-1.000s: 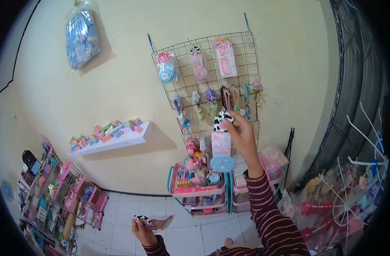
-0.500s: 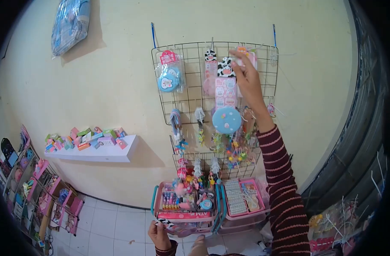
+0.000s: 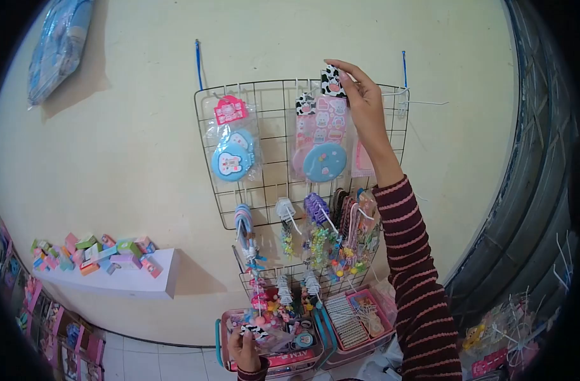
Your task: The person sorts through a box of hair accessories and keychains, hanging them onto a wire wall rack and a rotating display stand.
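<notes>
My right hand (image 3: 364,101) is raised to the top rail of a wire grid panel (image 3: 274,143) on the wall. It pinches the cow-print header of a clear packet (image 3: 325,136) that holds a pink card and a round blue mirror. The packet hangs against the grid, beside a similar one to its left. My left hand (image 3: 245,348) is low at the bottom edge, holding a second small cow-print packet (image 3: 255,331) in front of the pink trays. My striped sleeve (image 3: 417,286) runs up the right side.
A blue rabbit-shaped item in a bag (image 3: 231,147) hangs at the grid's left. Hair clips and bands (image 3: 322,235) dangle lower down. Pink trays (image 3: 350,320) stand below. A white wall shelf (image 3: 122,279) carries coloured boxes. A wire rack (image 3: 525,317) stands at right.
My right hand has carried the packet from the grid's lower part up to its top rail. The view tilted upward, and my left hand stayed low with its packet.
</notes>
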